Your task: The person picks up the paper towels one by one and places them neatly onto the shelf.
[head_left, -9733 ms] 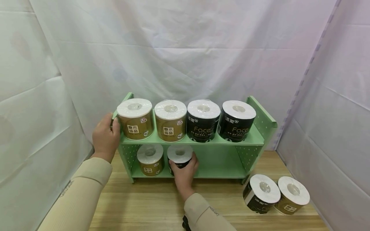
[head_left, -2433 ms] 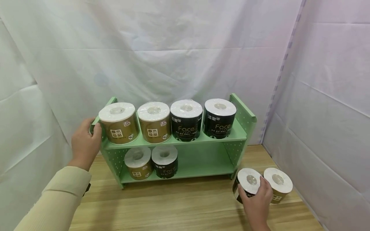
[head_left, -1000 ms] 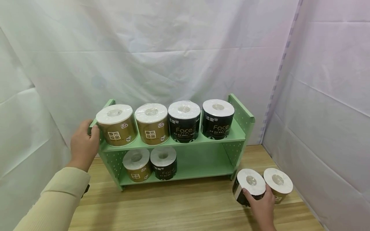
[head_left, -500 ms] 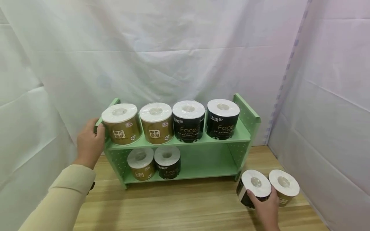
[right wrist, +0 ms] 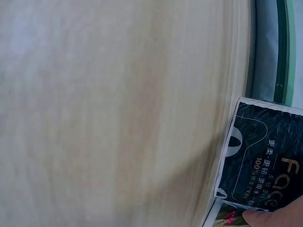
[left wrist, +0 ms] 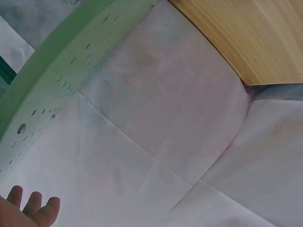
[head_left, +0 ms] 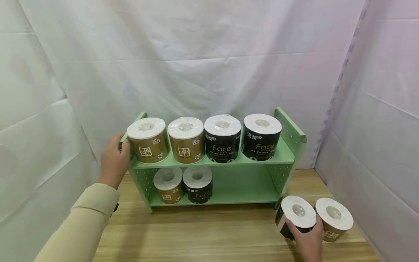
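In the head view my left hand grips the left side panel of a green two-tier shelf at its top edge. The left wrist view shows some of its fingers beside the perforated panel. At the right, my right hand holds a black-wrapped toilet roll by its near side, thumb to the left and fingers to the right. That roll stands on the wooden table, its white end facing up. Close on its right is a gold-wrapped toilet roll. The right wrist view shows the black "Face" wrapper near the thumb.
Two gold rolls and two black rolls stand in a row on the upper tier. On the lower tier, a gold roll and a black roll stand at the left. White cloth hangs behind and at both sides.
My right hand has let go of the black roll on the lower tier and moved right to another on the table. During the last second its grip barely changes. My left hand stays on the shelf.
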### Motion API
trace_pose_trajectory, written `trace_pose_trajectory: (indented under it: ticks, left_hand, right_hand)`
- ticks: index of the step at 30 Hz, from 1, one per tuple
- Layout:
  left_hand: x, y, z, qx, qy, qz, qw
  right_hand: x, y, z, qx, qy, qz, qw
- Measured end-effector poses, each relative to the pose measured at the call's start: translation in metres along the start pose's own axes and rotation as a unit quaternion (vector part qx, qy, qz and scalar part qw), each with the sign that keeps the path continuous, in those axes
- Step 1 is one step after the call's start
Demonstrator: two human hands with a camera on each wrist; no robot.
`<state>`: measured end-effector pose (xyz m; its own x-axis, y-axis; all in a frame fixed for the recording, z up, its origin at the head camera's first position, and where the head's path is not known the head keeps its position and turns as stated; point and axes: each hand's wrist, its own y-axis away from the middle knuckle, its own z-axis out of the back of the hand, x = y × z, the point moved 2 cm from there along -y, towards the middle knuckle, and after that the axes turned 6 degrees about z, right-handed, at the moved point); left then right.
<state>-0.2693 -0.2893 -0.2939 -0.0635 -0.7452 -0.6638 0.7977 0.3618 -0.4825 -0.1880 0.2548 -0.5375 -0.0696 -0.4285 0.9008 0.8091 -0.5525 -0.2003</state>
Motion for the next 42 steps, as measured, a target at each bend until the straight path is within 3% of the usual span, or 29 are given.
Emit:
trace_pose_trajectory:
  ticks: [8,18,27,42]
  left_hand:
    - [-0.002,-0.001,-0.006,0.018,-0.002,0.009,0.9998]
    - [0.008,-0.004,0.014,0.014,-0.018,0.027,0.9994]
    - [0.004,-0.004,0.002,0.023,0.0,0.026,0.9994]
    - [0.0,0.0,0.002,0.021,0.003,0.025,0.9995]
  right_hand:
    - [-0.002,0.0,0.003,-0.009,-0.028,-0.017,0.999]
    - [0.008,0.002,-0.017,-0.014,-0.075,0.017,0.997]
    - [0.005,0.002,-0.006,-0.03,-0.064,0.02,0.997]
    - [0.001,0.0,-0.002,-0.022,-0.047,0.016,0.999]
